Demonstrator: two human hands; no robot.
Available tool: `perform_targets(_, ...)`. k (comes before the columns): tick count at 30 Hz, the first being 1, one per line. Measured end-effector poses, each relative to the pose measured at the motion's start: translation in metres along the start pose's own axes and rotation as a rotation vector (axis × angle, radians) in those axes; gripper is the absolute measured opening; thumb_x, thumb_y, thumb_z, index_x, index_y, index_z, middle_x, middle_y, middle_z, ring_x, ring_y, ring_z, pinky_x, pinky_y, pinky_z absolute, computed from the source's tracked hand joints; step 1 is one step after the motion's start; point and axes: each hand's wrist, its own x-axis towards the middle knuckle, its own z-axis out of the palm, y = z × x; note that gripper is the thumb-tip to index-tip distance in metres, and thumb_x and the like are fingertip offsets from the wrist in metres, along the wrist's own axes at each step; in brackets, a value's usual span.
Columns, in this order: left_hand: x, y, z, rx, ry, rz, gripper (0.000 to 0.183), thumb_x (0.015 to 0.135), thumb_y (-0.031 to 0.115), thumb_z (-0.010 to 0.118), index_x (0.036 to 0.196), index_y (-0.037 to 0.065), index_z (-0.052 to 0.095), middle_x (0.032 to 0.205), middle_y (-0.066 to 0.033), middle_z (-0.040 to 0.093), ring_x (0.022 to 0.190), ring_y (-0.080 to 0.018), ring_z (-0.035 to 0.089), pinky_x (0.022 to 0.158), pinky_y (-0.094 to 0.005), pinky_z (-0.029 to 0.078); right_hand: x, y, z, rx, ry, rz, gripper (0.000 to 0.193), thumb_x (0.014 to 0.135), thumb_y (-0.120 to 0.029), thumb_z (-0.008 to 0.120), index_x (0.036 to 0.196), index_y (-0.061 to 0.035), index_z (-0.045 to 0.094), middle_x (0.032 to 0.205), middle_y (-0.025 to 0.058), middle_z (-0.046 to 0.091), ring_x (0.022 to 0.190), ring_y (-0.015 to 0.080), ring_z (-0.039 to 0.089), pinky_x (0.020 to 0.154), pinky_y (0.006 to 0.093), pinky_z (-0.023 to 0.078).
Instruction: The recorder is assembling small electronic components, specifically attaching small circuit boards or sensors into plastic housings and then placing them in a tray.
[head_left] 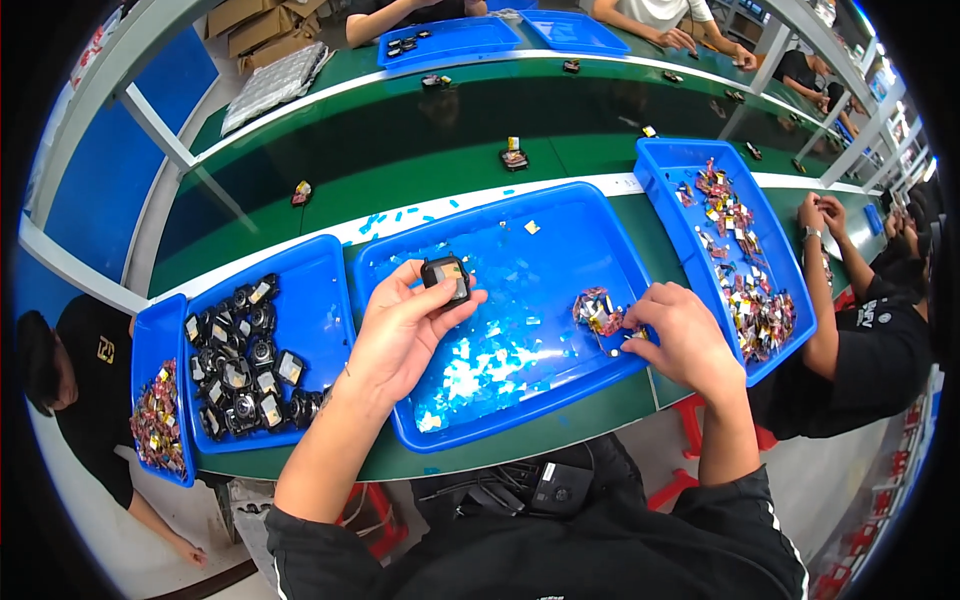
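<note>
My left hand (405,325) holds up a small black square device casing (447,280), above the left part of a large blue tray (505,425). The thumb presses on the casing's face, where a pale tan patch shows. My right hand (685,335) is at the tray's right side, thumb and fingertips drawn together beside a small heap of wired parts (597,312). What lies between those fingertips is too small to make out. Shiny blue and white film scraps (490,360) are scattered over the tray's bottom.
On the left, a blue tray (318,330) holds several black casings (238,370), beside a narrow bin of wired parts (160,420). Another blue tray (650,165) of wired parts stands right. Casings (514,155) lie on the green conveyor belt (400,180). Co-workers (860,340) sit nearby.
</note>
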Motion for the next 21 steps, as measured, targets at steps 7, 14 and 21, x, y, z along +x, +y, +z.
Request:
perform_targets(7, -0.002, -0.01, -0.008, 0.109, -0.049, 0.012, 0.028, 0.094, 0.008, 0.06, 0.119, -0.001, 0.051, 0.113, -0.0191, 0.065, 0.099, -0.0262, 0.068, 0.084, -0.0304, 0.058, 0.012, -0.019, 0.01, -0.084, -0.148, 0.043, 0.015, 0.072, -0.016, 0.077, 0.075, -0.0083, 0.064, 0.078, 0.0082, 0.062, 0.081, 0.0293, 0.062, 0.071, 0.0409, 0.049)
perform_targets(14, -0.006, -0.01, -0.007, 0.147, -0.08, 0.035, 0.023, 0.097, 0.009, 0.055, 0.118, -0.002, 0.052, 0.117, -0.0212, 0.064, 0.102, -0.0276, 0.067, 0.088, -0.0325, 0.057, 0.01, -0.024, 0.014, -0.21, -0.139, -0.033, 0.016, 0.078, -0.013, 0.071, 0.088, -0.007, 0.06, 0.077, 0.0108, 0.059, 0.08, 0.0313, 0.062, 0.069, 0.0428, 0.049)
perform_targets(21, -0.006, -0.015, -0.013, 0.179, -0.138, 0.097, 0.026, 0.101, 0.015, 0.05, 0.124, 0.006, 0.045, 0.122, -0.0186, 0.06, 0.103, -0.0265, 0.065, 0.083, -0.0333, 0.057, 0.015, -0.043, -0.012, 0.178, 0.251, 0.179, 0.005, 0.083, 0.005, 0.061, 0.087, 0.0012, 0.059, 0.077, 0.0158, 0.06, 0.069, 0.0327, 0.061, 0.063, 0.0367, 0.048)
